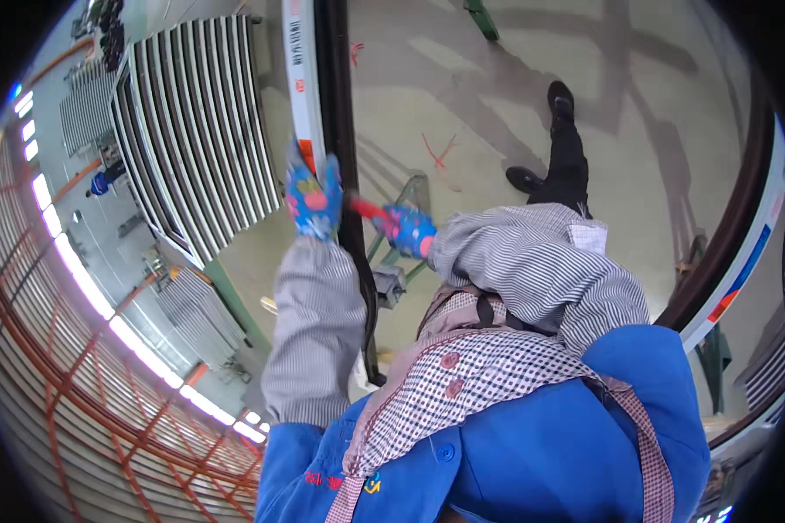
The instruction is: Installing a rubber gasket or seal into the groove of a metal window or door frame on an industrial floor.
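Observation:
My left hand (314, 202), in a blue flowered glove, is closed around the near end of a long bar (303, 78) faced with white film, part of a dark frame. An orange-red patch on the film shows between thumb and fingers. To the right, my right hand (409, 231), gloved alike, grips a slim red tool (369, 208) whose tip points at the frame's dark inner edge (347, 166). Motion blurs the tool, so its kind cannot be made out. Grey striped sleeves cover both forearms.
A second dark frame side with white film (750, 248) curves along the right. Green stands (397, 222) hold things up below. Stacked metal profiles (196, 131) lie on the left. Red marks (440, 152) are on the floor, near my leg (567, 157).

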`<state>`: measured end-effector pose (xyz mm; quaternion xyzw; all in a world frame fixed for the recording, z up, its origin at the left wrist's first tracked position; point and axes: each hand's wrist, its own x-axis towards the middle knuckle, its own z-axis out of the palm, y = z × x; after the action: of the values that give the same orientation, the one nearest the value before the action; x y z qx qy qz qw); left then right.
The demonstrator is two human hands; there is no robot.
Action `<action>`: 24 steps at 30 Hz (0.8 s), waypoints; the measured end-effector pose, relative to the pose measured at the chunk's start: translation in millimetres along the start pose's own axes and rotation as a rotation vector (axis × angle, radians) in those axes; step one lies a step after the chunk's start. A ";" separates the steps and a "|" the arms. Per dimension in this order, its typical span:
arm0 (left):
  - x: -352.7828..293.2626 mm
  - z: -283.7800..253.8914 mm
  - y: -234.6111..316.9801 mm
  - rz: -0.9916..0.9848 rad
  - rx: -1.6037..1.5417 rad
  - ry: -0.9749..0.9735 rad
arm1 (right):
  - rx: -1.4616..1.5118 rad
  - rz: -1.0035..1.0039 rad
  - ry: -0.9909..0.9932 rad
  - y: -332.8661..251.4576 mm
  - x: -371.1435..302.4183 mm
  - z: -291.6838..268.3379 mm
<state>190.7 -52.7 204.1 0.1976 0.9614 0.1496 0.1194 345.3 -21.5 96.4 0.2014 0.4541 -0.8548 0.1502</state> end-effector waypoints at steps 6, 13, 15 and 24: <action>100.7 -8.5 51.7 0.067 0.237 0.077 | -0.415 -0.165 0.229 -44.8 27.9 9.4; 103.5 -4.7 35.5 0.150 0.174 0.091 | -0.271 -0.200 0.123 -45.7 6.1 9.0; 107.5 9.1 34.5 0.166 0.063 0.077 | -0.299 -0.268 0.211 -29.1 5.7 10.8; 110.2 7.3 17.0 0.225 -0.004 0.131 | -0.046 -0.304 0.254 -152.9 87.2 -66.4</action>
<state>100.2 9.7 184.2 0.2938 0.9386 0.1765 0.0392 215.7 110.6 130.3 0.2334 0.5139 -0.8248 -0.0346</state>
